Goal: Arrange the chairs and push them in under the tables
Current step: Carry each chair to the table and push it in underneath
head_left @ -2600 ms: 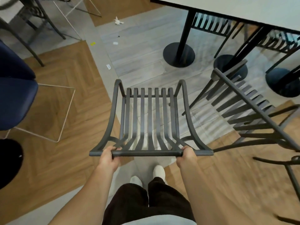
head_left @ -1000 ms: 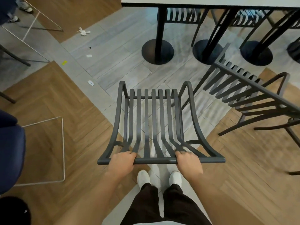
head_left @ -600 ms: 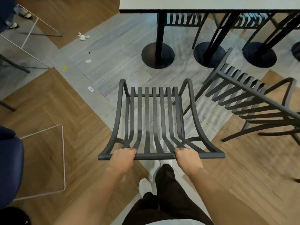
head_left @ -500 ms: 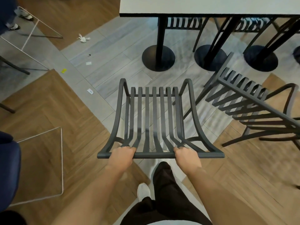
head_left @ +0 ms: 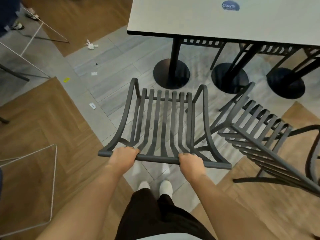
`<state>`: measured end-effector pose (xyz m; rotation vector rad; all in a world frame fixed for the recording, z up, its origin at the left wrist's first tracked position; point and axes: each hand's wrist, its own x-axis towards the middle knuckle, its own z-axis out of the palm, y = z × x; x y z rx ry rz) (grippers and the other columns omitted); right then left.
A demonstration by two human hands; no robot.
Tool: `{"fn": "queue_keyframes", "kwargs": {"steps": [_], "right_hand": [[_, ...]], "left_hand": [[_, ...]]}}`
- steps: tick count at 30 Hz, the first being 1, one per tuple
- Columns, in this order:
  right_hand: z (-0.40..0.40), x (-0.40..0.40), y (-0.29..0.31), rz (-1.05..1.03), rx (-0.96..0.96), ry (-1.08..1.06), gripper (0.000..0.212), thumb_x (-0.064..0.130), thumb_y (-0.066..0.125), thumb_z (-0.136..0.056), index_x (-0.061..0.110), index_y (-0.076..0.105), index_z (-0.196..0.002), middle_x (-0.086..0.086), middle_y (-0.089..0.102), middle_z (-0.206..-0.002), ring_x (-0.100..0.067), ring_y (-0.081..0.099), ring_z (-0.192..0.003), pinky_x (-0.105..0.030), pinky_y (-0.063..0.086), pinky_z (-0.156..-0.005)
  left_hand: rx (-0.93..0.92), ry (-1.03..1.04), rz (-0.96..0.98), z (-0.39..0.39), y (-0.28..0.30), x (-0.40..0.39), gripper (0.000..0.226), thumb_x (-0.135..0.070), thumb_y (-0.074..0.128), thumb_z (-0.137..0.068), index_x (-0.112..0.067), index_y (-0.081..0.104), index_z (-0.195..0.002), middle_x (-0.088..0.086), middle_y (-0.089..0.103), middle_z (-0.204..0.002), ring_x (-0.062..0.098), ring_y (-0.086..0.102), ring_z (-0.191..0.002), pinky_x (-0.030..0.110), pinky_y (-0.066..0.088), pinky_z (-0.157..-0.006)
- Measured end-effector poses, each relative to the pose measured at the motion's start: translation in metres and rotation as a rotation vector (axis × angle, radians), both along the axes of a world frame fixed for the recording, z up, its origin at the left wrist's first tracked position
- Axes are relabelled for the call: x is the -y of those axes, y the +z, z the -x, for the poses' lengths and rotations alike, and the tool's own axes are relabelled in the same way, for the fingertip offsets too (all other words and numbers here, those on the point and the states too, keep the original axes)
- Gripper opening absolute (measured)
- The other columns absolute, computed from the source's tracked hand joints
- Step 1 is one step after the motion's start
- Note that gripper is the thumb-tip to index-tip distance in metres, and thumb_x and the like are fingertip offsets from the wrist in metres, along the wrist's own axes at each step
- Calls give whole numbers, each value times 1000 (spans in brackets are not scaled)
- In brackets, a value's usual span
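A dark grey slatted chair (head_left: 164,122) stands right in front of me, its back's top rail nearest. My left hand (head_left: 123,157) grips that rail near its left end and my right hand (head_left: 190,162) grips it right of the middle. The seat front points at a white-topped table (head_left: 216,19) on a black pedestal base (head_left: 171,73). The chair's front edge is just short of that base. A second grey slatted chair (head_left: 259,135) stands at an angle close on the right.
More pedestal bases (head_left: 230,77) and slatted chairs (head_left: 204,43) sit under the table. Paper scraps (head_left: 90,45) lie on the grey floor to the left. A white wire stool frame (head_left: 52,179) stands on the wood floor at lower left.
The chair and I have moved forward toward the table; its pedestal base and tabletop are nearer and larger in view. Both hands keep the same hold on the top rail.
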<state>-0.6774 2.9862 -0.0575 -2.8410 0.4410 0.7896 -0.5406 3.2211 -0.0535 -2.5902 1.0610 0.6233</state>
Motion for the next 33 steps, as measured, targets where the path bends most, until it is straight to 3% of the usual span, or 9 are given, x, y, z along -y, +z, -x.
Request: {"fn": "queue_keyframes", "kwargs": {"steps": [4,11,19,22,25,33], "right_hand": [[-41,29,0,1,2,-22,27,3,43,-95,15,62,-111,-5,69,-104,-30,67,-94,-40,53,-80],[-121,66,-1,28,41,-53,24,8,45,-98,18,62,-111,-3,69,-103,-27,67,-93,-39,53,-78],[-212,103,3,61,44,-76,26,6,46,-97,17,63,-113,-2,68,-103,-26,65,-94,-36,51,-77],[-235,115,4,65,45,-80,24,6,47,-97,18,63,-110,-2,68,-101,-26,65,-92,-37,51,-75],[-255,127,5,73,39,-74,24,6,45,-97,18,62,-108,-1,67,-99,-25,64,-90,-36,48,-72],[-295,151,3,55,51,-68,21,10,49,-98,19,64,-111,-2,68,-100,-27,65,-92,-39,52,-82]], "left_hand": [[-5,2,-7,-43,0,29,35,-20,48,-104,-31,55,-135,-5,68,-115,17,67,-96,29,48,-71],[-47,31,53,-127,-6,69,28,-23,50,-104,-31,59,-129,-5,68,-113,19,64,-99,33,52,-80],[-74,43,74,-218,-9,107,25,-26,49,-103,-34,60,-124,-8,68,-109,19,65,-95,31,44,-70],[-69,34,67,-242,-9,118,26,-25,49,-102,-34,61,-123,-7,68,-107,19,66,-92,33,49,-70],[-67,24,61,-262,-10,130,27,-23,49,-103,-34,59,-125,-8,68,-110,18,65,-95,31,42,-69],[-43,20,37,-305,-6,157,29,-22,50,-102,-35,61,-126,-7,69,-109,18,66,-95,29,39,-68]]}}
